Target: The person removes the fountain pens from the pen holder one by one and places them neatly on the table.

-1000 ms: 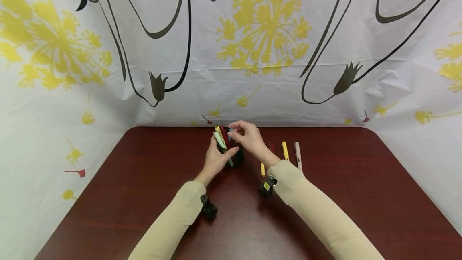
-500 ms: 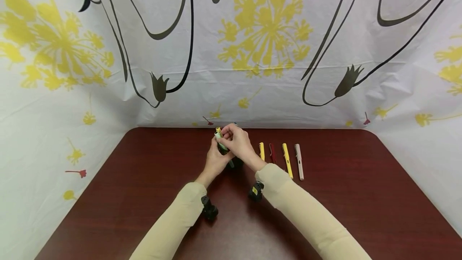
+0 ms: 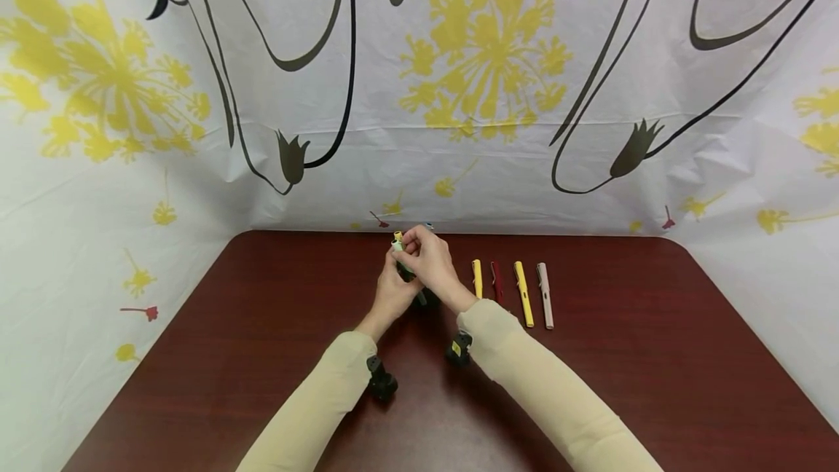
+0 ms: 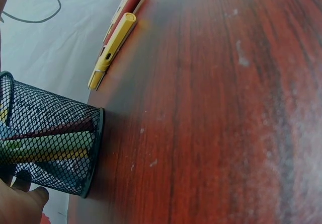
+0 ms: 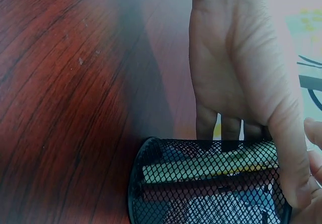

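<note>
In the left wrist view a black mesh pen holder stands with several pens inside. My left hand grips its side; in the right wrist view that thumb crosses near the rim and the fingers wrap the far side. From the top rise a mint-green pen and a yellow pen. My right hand is over the opening, thumb and fingers pinching at the pen tops. Which pen it pinches is hidden behind the fingers. A dark red pen shows through the mesh.
Right of the hands lie a yellow pen, a dark red pen, another yellow pen and a grey pen, side by side. The dark red-brown table meets a white floral-patterned cloth behind.
My right hand has moved left and slightly down, from beside the holder's right edge onto the pen tops, covering the dark red pen seen there. My left hand has stayed on the holder.
</note>
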### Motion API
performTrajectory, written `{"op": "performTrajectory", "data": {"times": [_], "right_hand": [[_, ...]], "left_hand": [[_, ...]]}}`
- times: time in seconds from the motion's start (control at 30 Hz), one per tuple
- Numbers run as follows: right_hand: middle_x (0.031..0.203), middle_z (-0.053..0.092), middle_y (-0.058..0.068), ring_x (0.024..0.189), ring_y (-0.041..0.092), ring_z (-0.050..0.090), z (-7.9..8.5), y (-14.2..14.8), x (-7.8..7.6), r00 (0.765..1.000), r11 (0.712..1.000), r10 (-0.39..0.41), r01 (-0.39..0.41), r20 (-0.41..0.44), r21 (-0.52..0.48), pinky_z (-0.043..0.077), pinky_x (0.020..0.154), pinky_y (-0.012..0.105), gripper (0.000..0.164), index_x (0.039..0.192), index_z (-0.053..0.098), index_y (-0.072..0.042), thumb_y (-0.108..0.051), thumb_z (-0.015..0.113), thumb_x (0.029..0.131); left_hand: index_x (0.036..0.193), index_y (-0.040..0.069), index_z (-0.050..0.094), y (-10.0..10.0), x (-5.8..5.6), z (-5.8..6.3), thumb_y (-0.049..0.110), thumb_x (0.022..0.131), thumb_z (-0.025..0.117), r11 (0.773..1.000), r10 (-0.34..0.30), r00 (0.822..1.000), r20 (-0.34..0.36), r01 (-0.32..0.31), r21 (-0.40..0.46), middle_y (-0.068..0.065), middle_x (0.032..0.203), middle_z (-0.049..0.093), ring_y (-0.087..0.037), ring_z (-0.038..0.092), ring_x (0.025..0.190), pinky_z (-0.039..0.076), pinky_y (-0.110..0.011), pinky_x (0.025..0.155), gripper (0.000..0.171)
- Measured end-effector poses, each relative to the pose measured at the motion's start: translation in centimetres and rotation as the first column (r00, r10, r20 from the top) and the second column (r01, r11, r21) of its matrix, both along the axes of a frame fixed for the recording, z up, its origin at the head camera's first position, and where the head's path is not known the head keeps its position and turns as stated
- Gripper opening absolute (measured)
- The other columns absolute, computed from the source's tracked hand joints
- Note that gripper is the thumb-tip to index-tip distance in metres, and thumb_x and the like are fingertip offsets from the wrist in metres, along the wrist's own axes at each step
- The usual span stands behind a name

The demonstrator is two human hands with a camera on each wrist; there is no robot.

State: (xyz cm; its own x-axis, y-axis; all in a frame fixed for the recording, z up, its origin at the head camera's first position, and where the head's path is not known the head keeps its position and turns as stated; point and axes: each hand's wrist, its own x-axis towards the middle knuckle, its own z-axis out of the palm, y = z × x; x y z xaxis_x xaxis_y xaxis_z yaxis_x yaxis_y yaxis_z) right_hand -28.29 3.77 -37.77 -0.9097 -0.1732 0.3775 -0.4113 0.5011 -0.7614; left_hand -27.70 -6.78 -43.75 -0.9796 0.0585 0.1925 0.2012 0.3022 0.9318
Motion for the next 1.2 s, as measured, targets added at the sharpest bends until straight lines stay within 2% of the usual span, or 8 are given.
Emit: {"op": "performTrajectory", "data": {"times": [0.23,0.47,0.93,1.2], "right_hand": [[0.088,0.064,0.008,0.073,0.018,0.059,-0.1,-0.29,-0.16,1.0,0.999,-0.022,0.023,-0.006,0.037,0.048,0.065,0.029,0.021,0.094,0.061,-0.006,-0.017,0.074,0.082],[0.087,0.061,0.007,0.07,0.016,0.055,-0.2,-0.51,-0.35,0.999,0.997,-0.039,0.039,-0.009,0.069,0.045,0.064,0.029,0.022,0.092,0.059,-0.007,-0.019,0.074,0.082],[0.085,0.063,0.005,0.074,0.017,0.058,-0.57,-0.68,-0.15,0.996,0.992,-0.073,0.077,-0.052,0.095,0.047,0.068,0.033,0.018,0.088,0.059,-0.009,-0.019,0.074,0.083],[0.085,0.064,0.005,0.074,0.017,0.06,-0.82,-0.34,-0.08,0.995,0.996,-0.064,0.068,-0.07,0.06,0.05,0.068,0.031,0.015,0.089,0.062,-0.009,-0.016,0.073,0.083]], "left_hand": [[0.143,0.012,0.028,0.06,-0.08,-0.16,0.019,0.086,0.066,1.0,-0.011,1.0,-0.003,0.011,0.017,-0.013,0.145,0.039,-0.029,0.037,0.133,0.033,-0.049,0.106,0.069],[0.143,0.011,0.029,0.14,-0.03,-0.12,0.017,0.085,0.067,1.0,0.006,1.0,-0.019,-0.005,0.005,-0.015,0.144,0.04,-0.03,0.038,0.133,0.031,-0.051,0.107,0.069],[0.137,0.005,0.033,0.1,-0.05,-0.11,0.013,0.083,0.065,1.0,0.01,0.999,-0.041,-0.01,-0.001,-0.019,0.139,0.044,-0.033,0.044,0.126,0.036,-0.049,0.103,0.063],[0.147,0.008,0.021,0.15,-0.05,-0.18,0.015,0.083,0.065,1.0,0.011,1.0,-0.019,-0.012,-0.009,-0.018,0.144,0.04,-0.031,0.037,0.133,0.033,-0.049,0.106,0.079]]}}
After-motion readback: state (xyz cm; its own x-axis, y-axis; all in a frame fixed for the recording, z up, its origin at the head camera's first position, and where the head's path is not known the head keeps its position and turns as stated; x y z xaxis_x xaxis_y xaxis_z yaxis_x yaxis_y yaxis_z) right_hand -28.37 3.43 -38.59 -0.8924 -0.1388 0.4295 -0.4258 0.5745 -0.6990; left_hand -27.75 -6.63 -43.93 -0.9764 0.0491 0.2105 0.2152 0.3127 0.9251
